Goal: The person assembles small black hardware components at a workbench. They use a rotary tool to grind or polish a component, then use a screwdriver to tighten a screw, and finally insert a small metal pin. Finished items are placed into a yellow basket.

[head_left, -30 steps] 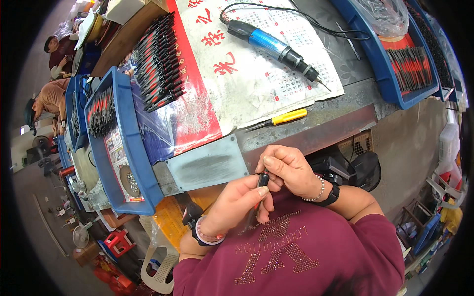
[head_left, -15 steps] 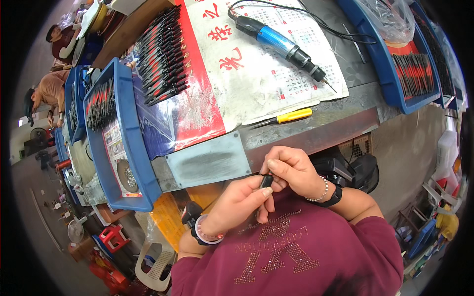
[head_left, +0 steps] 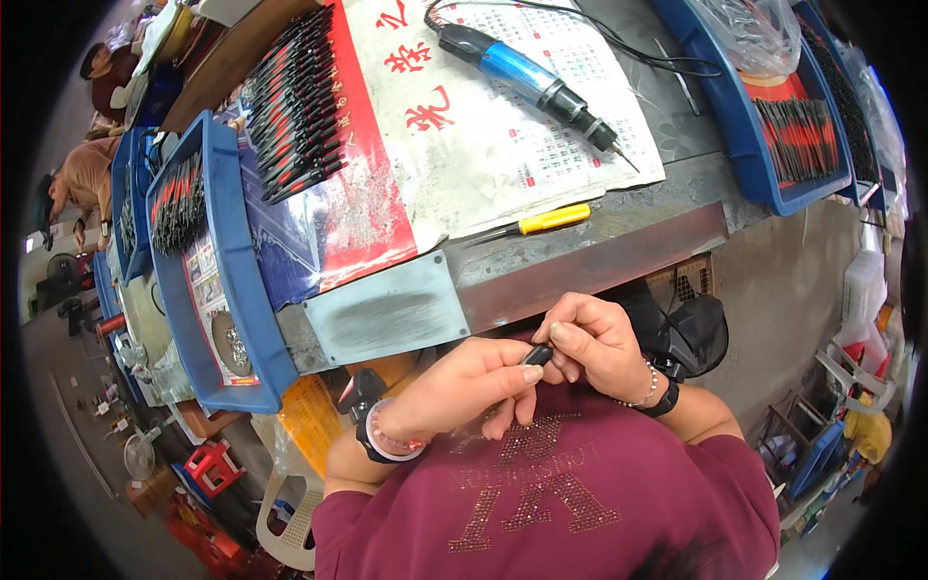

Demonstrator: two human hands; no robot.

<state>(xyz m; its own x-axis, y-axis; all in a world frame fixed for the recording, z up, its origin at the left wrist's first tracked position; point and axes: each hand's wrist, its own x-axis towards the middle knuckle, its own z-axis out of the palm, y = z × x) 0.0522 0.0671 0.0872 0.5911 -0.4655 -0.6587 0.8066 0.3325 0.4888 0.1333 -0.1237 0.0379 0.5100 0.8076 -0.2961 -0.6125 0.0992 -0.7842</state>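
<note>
A small black plastic part (head_left: 537,356) is pinched between the thumb and fingers of my left hand (head_left: 474,382), in front of my chest. My right hand (head_left: 597,343) is closed in a pinch at the part's upper end. Whatever lies between its fingertips is too small to make out. Beyond my hands, on the bench, lies a screwdriver with a yellow handle (head_left: 554,219). Farther back rests a blue and black electric screwdriver (head_left: 527,77) with a thin bit, its cable running off to the right.
A grey metal plate (head_left: 387,307) sits at the bench edge. Rows of slim black-and-red pieces (head_left: 295,106) lie on a printed sheet. Blue trays flank the bench: the left tray (head_left: 256,319) holds similar pieces and a dish of small metal parts (head_left: 230,346); the right tray (head_left: 720,116) holds more.
Both hands have shifted slightly right with the black part, which now tilts more toward the right. The bench scene has slid a little left in the view.
</note>
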